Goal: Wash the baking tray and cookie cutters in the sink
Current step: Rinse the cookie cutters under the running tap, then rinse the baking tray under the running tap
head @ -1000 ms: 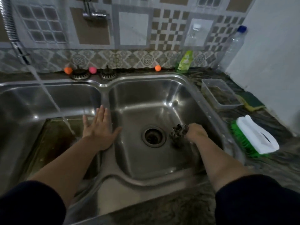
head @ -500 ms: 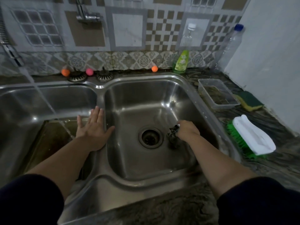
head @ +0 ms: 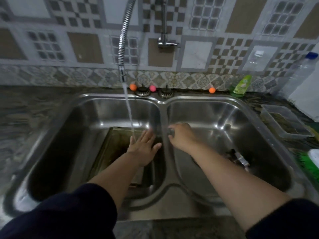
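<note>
A dirty rectangular baking tray (head: 112,152) lies in the left basin of the double steel sink (head: 162,104). Water (head: 128,111) runs from the flexible faucet hose (head: 122,49) onto its far end. My left hand (head: 143,147) is spread flat with straight fingers over the tray's right side, beside the stream. My right hand (head: 183,138) hovers at the divider between the basins and pinches a small metal cookie cutter (head: 171,131). More metal cutters (head: 239,158) lie in a heap on the right basin's floor, partly hidden by my right forearm.
A green dish soap bottle (head: 240,86) and a clear plastic bottle (head: 300,73) stand at the back right. A clear plastic container (head: 283,121) and a green-bristled brush (head: 309,163) sit on the right counter. Two sink plugs (head: 142,91) and small coloured balls line the back rim.
My right hand has come up from the cutter heap to the divider with one cutter. My left hand has slid off the divider over the tray. The view has swung left.
</note>
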Demonstrator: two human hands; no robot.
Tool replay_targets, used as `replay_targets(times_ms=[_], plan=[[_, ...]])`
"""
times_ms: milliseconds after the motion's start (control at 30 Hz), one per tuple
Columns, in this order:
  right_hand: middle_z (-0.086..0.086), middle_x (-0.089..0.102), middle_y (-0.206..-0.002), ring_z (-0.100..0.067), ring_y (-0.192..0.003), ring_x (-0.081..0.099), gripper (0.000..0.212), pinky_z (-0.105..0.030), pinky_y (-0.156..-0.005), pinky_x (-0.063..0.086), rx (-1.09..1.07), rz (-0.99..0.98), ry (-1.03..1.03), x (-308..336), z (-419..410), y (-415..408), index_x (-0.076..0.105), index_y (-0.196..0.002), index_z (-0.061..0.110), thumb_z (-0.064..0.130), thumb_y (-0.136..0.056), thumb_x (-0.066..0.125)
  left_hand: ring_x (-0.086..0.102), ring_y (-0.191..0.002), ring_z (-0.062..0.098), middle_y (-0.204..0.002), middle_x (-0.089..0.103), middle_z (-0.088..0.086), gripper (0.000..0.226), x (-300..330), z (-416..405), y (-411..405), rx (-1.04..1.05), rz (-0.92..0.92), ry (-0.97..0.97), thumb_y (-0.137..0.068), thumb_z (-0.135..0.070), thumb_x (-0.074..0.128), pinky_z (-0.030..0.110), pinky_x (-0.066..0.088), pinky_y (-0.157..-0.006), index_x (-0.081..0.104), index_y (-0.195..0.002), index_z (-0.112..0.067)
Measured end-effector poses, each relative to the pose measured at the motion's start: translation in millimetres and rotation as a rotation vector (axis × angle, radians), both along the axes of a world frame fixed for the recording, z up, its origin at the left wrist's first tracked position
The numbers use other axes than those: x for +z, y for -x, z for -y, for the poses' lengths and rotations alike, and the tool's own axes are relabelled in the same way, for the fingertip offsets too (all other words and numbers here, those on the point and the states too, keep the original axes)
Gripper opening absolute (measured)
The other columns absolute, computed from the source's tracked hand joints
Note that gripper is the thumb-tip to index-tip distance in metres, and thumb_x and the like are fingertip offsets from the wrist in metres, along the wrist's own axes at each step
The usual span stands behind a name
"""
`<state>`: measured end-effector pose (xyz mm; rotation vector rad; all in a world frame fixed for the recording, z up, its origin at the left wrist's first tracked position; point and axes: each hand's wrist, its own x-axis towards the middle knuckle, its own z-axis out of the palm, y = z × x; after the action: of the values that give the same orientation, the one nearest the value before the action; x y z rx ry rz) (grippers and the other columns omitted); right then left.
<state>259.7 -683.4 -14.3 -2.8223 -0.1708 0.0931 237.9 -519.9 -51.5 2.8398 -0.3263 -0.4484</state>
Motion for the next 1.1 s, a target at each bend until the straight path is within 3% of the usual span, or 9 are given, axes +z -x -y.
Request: replay_targets(times_ms=[100,267,500,633,767,900,1100], plan=[[-0.009,0.045,-0.142,-0.028,-0.134,0.036,0.045,-0.036,-0.112,0.029,0.080,0.024,0.043,-8.0,-50.1,4.7,0.053,-0.134,0.022,0.031,-0.090,0.055,-0.012,-0.147,0.014,-0.160,-0.012,-0.006,0.056,-6.1,-57.5,1.6,0.087,-0.074,-0.031,-0.100,-0.049,0.023,0.056,-0.002,-0.116,0.017,-0.152,-0.028],[-0.009,0.013,-0.159,-0.029,-0.147,0.000,0.060,-0.047,-0.119,0.007,0.200,-0.158,0.084,-39.0,-104.1,10.7,0.024,-0.150,0.029,0.040,-0.096,0.047,-0.011,-0.147,0.020,-0.160,-0.013,-0.004,0.061,-27.7,-136.2,-4.0,0.165,-0.128,-0.032,-0.099,-0.048,0.031,0.057,0.001,-0.116,0.008,-0.153,-0.030],[-0.008,-0.028,-0.156,-0.033,-0.146,-0.012,0.076,-0.051,-0.119,0.007,-0.110,-0.455,-0.070,-89.1,-135.9,6.6,-0.006,-0.152,0.033,0.039,-0.097,0.047,0.000,-0.147,0.030,-0.160,-0.010,0.003,0.069,-58.2,-177.0,-22.0,0.270,-0.227,0.100,-0.100,-0.039,0.039,0.046,0.012,-0.119,-0.002,-0.153,-0.024],[-0.007,-0.031,-0.155,-0.032,-0.147,-0.009,0.078,-0.050,-0.119,0.007,-0.235,-0.505,-0.157,-105.3,-137.1,3.0,-0.020,-0.148,0.035,0.043,-0.099,0.040,0.002,-0.147,0.027,-0.161,-0.005,0.002,0.077,-70.4,-177.5,-32.7,0.301,-0.261,0.190,-0.099,-0.038,0.041,0.045,0.012,-0.119,-0.013,-0.151,-0.020],[-0.005,-0.032,-0.154,-0.031,-0.147,-0.010,0.076,-0.051,-0.119,0.006,-0.221,-0.472,-0.183,-116.2,-138.1,4.8,-0.021,-0.147,0.039,0.046,-0.099,0.037,-0.001,-0.148,0.026,-0.161,-0.008,0.001,0.078,-83.4,-179.5,-36.3,0.319,-0.274,0.256,-0.100,-0.036,0.041,0.047,0.010,-0.119,-0.019,-0.149,-0.030],[-0.003,-0.031,-0.155,-0.031,-0.147,-0.007,0.075,-0.050,-0.119,0.007,-0.222,-0.435,-0.187,-122.2,-138.1,4.9,-0.021,-0.147,0.040,0.046,-0.099,0.037,-0.005,-0.147,0.028,-0.159,-0.015,-0.002,0.067,-88.2,-179.8,-37.8,0.337,-0.253,0.265,-0.102,-0.034,0.036,0.052,0.009,-0.118,-0.012,-0.148,-0.044],[-0.001,-0.028,-0.156,-0.030,-0.147,-0.007,0.073,-0.049,-0.118,0.009,-0.217,-0.416,-0.209,-126.1,-136.9,5.8,-0.020,-0.146,0.042,0.046,-0.099,0.035,-0.009,-0.147,0.024,-0.159,-0.016,-0.006,0.065,-84.4,-167.3,-36.9,0.441,-0.250,0.408,-0.102,-0.012,0.031,0.047,0.003,-0.117,-0.003,-0.152,-0.036]])
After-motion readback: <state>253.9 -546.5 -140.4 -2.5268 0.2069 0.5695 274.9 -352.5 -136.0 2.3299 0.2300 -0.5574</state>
